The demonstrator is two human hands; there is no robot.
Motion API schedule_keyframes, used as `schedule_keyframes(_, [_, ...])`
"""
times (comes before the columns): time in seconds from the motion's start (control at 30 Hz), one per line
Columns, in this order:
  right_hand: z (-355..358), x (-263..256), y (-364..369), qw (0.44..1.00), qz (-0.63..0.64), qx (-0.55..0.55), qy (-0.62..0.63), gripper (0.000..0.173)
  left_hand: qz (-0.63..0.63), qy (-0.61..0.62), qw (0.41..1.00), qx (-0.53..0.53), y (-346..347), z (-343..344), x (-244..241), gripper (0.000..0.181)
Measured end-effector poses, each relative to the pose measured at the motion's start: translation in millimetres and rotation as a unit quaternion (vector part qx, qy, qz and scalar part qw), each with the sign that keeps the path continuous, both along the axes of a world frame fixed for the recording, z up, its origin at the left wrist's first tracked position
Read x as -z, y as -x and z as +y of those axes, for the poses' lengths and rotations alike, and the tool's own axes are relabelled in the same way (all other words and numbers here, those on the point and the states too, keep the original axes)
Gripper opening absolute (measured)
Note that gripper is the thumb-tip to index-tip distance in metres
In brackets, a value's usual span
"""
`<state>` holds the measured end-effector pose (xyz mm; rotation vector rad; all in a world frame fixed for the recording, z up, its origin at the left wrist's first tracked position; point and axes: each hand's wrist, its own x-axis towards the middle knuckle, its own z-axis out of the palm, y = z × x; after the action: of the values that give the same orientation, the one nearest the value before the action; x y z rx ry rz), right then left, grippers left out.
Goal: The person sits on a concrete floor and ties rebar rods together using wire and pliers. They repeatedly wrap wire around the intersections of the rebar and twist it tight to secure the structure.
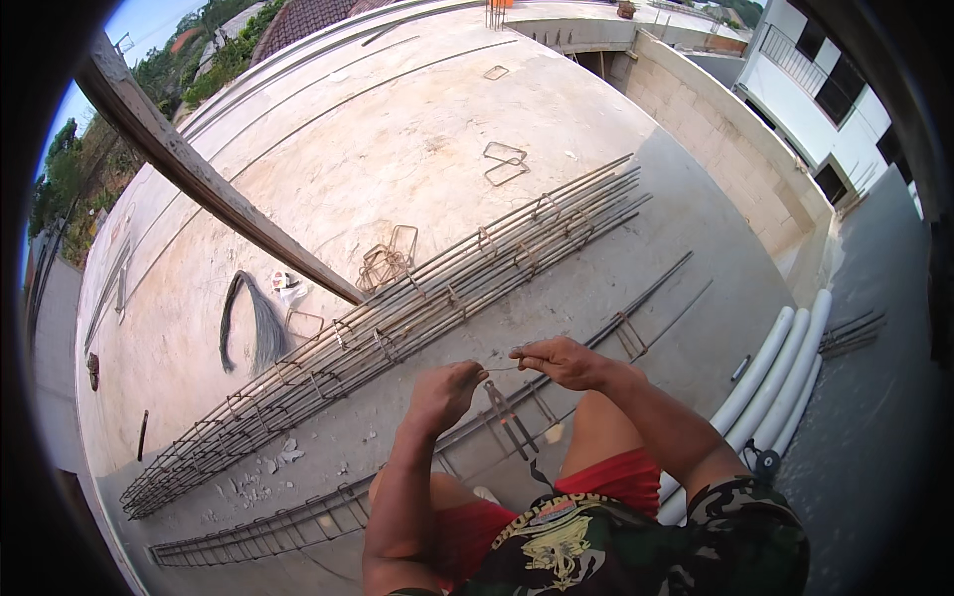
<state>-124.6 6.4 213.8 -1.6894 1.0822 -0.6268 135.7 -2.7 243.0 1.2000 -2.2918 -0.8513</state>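
A short piece of thin tie wire (501, 369) is stretched between my two hands. My left hand (447, 391) pinches one end, and my right hand (563, 362) grips the other with bent fingers. Just below the wire are end-cutting nippers (509, 422) with black and orange handles, apart from both hands. They appear to lie on the long rebar cage (339, 505) in front of my legs, whose ties are square steel stirrups. Toward the cage's right end, loose stirrups (630, 337) hang around the bars. My forearms and knees hide part of the cage.
Finished rebar cages (387, 328) lie beyond, with loose stirrups (386, 261) and a bundle of tie wire (257, 324) past them. A leaning wooden post (216, 201) crosses the left. White pipes (771, 372) lie at right. Concrete chips (287, 453) litter the slab.
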Motion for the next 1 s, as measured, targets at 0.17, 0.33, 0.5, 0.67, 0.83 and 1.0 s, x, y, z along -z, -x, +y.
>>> schedule_keyframes(0.17, [42, -31, -43, 0.926, -0.11, -0.167, -0.321, 0.029, 0.053, -0.1, 0.993, -0.03, -28, 5, 4, 0.025])
schedule_keyframes(0.33, [16, -70, -62, 0.86, -0.472, 0.071, -0.181, 0.029, 0.089, -0.134, 0.981, -0.111, -17, 7, 2, 0.026])
schedule_keyframes(0.5, [-13, -47, -50, 0.931, 0.184, 0.083, 0.304, 0.028, -0.019, -0.084, 0.996, -0.02, -20, 7, 8, 0.027])
schedule_keyframes(0.67, [36, -2, -49, 0.969, 0.065, -0.181, -0.155, 0.032, 0.019, -0.112, 0.994, -0.007, -40, 1, 5, 0.027])
schedule_keyframes(0.83, [29, -60, -63, 0.825, -0.522, 0.048, -0.21, 0.031, 0.099, -0.125, 0.983, -0.095, -26, -9, 22, 0.025])
schedule_keyframes(1.0, [3, -52, -45, 0.992, -0.112, 0.034, -0.044, 0.034, 0.036, -0.042, 0.998, -0.005, 3, -4, 21, 0.025])
